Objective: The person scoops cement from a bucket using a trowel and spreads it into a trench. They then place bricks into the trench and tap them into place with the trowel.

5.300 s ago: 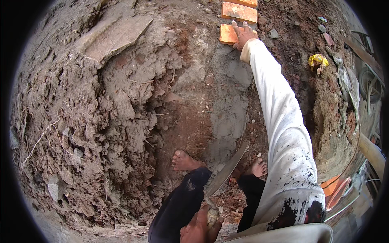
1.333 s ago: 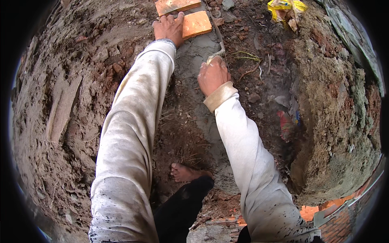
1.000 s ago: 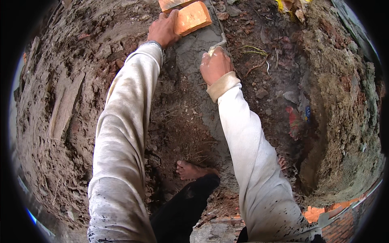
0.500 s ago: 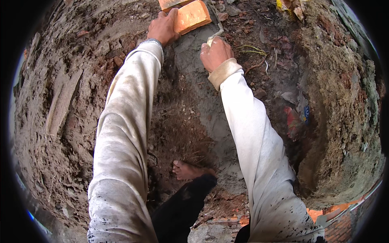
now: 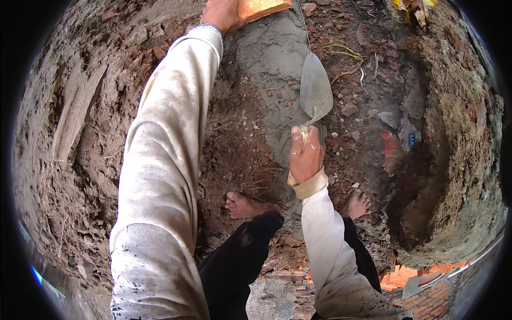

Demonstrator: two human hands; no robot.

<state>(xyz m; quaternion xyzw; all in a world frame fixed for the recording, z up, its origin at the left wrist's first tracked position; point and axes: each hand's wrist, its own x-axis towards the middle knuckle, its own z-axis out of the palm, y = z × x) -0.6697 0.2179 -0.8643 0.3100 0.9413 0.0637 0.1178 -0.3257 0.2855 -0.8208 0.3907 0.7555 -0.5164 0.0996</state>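
At the top edge, my left hand (image 5: 223, 15) is closed on the left end of an orange brick (image 5: 265, 6). The brick sits at the far end of a strip of wet grey mortar (image 5: 266, 48), and part of it is cut off by the frame. My right hand (image 5: 307, 154) is wrapped round the handle of a trowel (image 5: 316, 88). Its grey, leaf-shaped blade points away from me over the right side of the mortar strip. A thin string (image 5: 306, 26) runs from the top edge down toward the blade's tip.
My bare feet (image 5: 249, 205) stand on the soil, one on each side of my right forearm. Rough earth banks rise left and right, with a flat slab (image 5: 79, 114) on the left. A torn red and blue wrapper (image 5: 393, 146) lies right. Bricks (image 5: 400, 277) are at lower right.
My right hand has drawn back toward me from beside the brick, bringing the trowel blade into plain sight. My left hand and the brick now appear higher in the view, and my second foot shows.
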